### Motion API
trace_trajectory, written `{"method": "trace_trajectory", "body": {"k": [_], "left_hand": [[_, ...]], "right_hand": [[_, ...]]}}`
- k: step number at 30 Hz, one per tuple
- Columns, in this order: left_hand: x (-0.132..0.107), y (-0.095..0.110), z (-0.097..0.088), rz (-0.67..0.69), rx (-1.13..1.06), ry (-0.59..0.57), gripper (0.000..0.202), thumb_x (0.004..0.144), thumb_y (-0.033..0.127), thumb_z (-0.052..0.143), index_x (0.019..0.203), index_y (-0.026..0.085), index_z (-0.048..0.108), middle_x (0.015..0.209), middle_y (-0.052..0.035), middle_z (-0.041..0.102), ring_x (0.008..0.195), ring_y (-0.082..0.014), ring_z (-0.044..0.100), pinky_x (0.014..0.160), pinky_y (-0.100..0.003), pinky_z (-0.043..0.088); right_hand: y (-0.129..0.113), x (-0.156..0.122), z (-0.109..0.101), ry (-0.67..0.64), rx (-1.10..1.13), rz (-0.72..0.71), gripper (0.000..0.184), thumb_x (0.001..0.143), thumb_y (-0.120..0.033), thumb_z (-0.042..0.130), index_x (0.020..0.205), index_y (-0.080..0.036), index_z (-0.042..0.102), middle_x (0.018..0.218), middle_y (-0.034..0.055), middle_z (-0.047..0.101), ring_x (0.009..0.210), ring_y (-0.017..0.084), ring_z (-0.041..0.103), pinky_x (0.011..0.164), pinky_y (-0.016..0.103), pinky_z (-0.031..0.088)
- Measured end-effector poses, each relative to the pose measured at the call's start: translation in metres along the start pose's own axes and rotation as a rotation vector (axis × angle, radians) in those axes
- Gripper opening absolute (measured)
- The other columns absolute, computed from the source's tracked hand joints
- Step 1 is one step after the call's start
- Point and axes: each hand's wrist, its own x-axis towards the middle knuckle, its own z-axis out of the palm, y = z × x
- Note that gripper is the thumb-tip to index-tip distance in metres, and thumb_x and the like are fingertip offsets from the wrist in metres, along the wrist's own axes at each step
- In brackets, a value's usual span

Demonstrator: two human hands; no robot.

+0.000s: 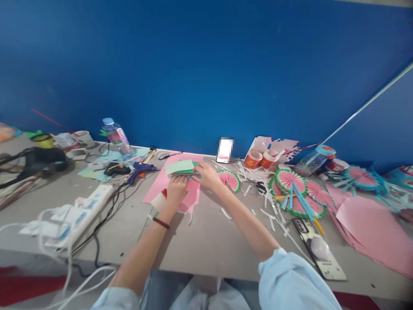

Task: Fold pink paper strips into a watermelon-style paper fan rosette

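A small stack of green paper pieces (180, 167) is raised in front of me over pink sheets (155, 185). My left hand (177, 188) has its fingers curled at the stack's lower edge. At its right end, my right hand (207, 175) grips the green paper with bent fingers; the fingertips are partly hidden. Below my left hand lies a whitish scrap (160, 202) with a red patch beside it. A folded pink paper fan (229, 180) with a green rim lies just right of my right hand.
On the right are watermelon-coloured paper fans (292, 183), white paper strips (267, 202), red paper cups (253, 158), a phone (319, 249) and pink sheets (371, 224). A lit phone (225, 150) leans on the blue wall. Left are a glue gun (140, 170), bottle (116, 137) and power strip (82, 215).
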Motion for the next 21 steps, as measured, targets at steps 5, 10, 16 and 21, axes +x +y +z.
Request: {"method": "trace_trajectory", "body": {"k": [5, 10, 16, 21], "left_hand": [[0.021, -0.005, -0.021, 0.0, 0.041, 0.014, 0.024, 0.085, 0.007, 0.043, 0.094, 0.016, 0.063, 0.088, -0.0115, 0.069, 0.085, -0.0258, 0.061, 0.077, -0.039, 0.04], [0.068, -0.019, -0.056, 0.011, 0.046, 0.055, 0.024, 0.089, 0.013, 0.039, 0.096, 0.014, 0.062, 0.091, -0.0114, 0.066, 0.09, -0.0269, 0.058, 0.083, -0.04, 0.037], [0.111, -0.033, -0.087, 0.051, -0.01, 0.146, 0.027, 0.089, 0.011, 0.035, 0.101, 0.018, 0.058, 0.094, -0.0086, 0.065, 0.095, -0.0233, 0.054, 0.095, -0.041, 0.028], [0.112, -0.037, -0.081, 0.05, -0.049, 0.095, 0.028, 0.09, 0.013, 0.033, 0.1, 0.017, 0.059, 0.082, -0.0068, 0.066, 0.078, -0.0196, 0.056, 0.093, -0.039, 0.03]], "right_hand": [[-0.004, 0.016, -0.017, -0.059, -0.066, 0.034, 0.015, 0.09, -0.026, 0.05, 0.092, -0.021, 0.064, 0.098, 0.0065, 0.065, 0.094, 0.021, 0.058, 0.077, 0.028, 0.042], [0.0, 0.047, -0.049, 0.143, 0.01, 0.076, 0.017, 0.09, -0.031, 0.05, 0.093, -0.024, 0.065, 0.096, 0.0015, 0.068, 0.087, 0.02, 0.06, 0.073, 0.027, 0.042], [0.011, 0.081, -0.085, 0.213, 0.202, 0.1, 0.018, 0.084, -0.032, 0.055, 0.085, -0.02, 0.07, 0.083, 0.0005, 0.069, 0.077, 0.016, 0.059, 0.07, 0.025, 0.042], [0.022, 0.083, -0.083, 0.119, 0.277, 0.154, 0.018, 0.078, -0.03, 0.062, 0.076, -0.016, 0.072, 0.074, 0.0006, 0.069, 0.069, 0.013, 0.057, 0.067, 0.023, 0.041]]}}
